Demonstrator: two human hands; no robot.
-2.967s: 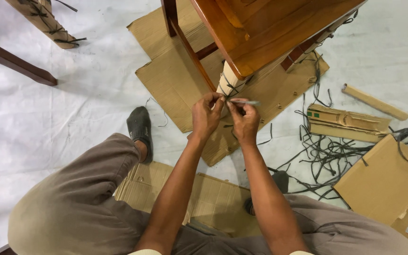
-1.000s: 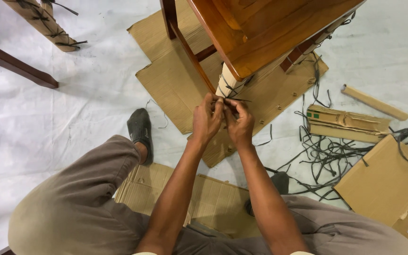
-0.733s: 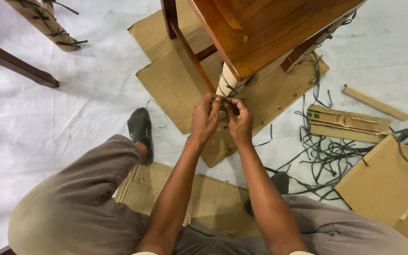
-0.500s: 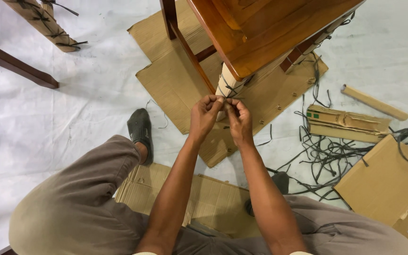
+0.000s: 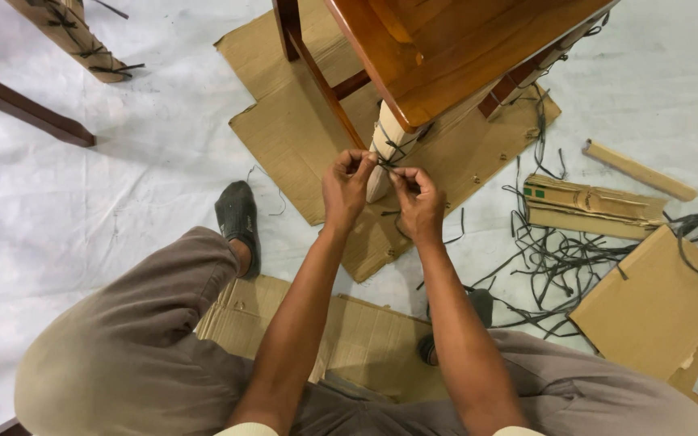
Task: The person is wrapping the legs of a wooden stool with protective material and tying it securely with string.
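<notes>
Now black strap (image 5: 388, 164) between fingers (image 5: 365, 161).

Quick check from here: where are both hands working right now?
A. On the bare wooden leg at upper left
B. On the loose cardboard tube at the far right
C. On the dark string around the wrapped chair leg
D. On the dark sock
C: the left hand and right hand meet at the dark string tied round the wrapped chair leg, fingers pinching it.

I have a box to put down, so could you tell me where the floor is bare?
The white sheet is bare between the dark wooden bar and the flat cardboard. Right of the chair it is crowded: black straps and cardboard pieces.
</notes>
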